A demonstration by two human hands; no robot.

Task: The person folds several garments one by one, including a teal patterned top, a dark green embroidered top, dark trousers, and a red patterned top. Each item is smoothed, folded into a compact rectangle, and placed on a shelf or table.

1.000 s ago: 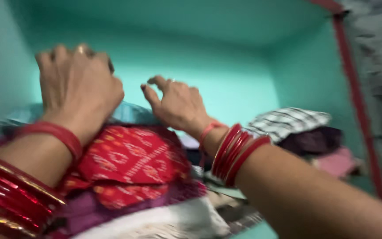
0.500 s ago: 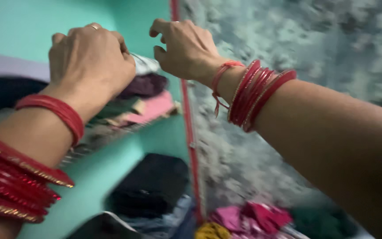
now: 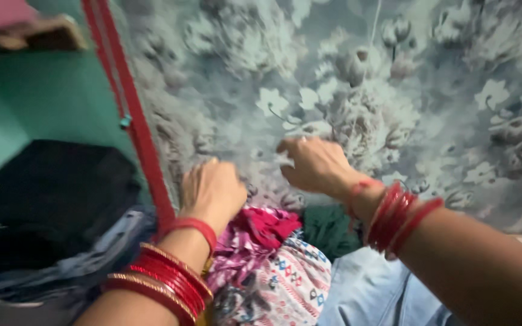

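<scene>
— What does the head view show of the two hands?

— The left hand [image 3: 212,190] is lowered onto a heap of clothes, knuckles up, fingers curled under, touching a magenta cloth [image 3: 261,226]. Whether it actually grips the cloth I cannot tell; the fingers are hidden and the frame is blurred. The right hand [image 3: 312,164] is raised just beside it, a little higher, fingers bent and seemingly pinching something small and pale, though blur keeps me from naming it. The hands are near each other, not touching.

— And around them?

— Both wrists carry red bangles [image 3: 400,214]. Under the magenta cloth lies a white fabric with small coloured motifs [image 3: 285,284], a dark green garment [image 3: 330,229] to its right, and pale blue cloth [image 3: 370,293] nearer the camera. Behind the heap hangs a grey floral curtain [image 3: 345,78]. A red edge strip [image 3: 131,115] runs down beside a teal shelf wall [image 3: 37,115], with a black folded garment [image 3: 49,193] on the shelf at left.
</scene>
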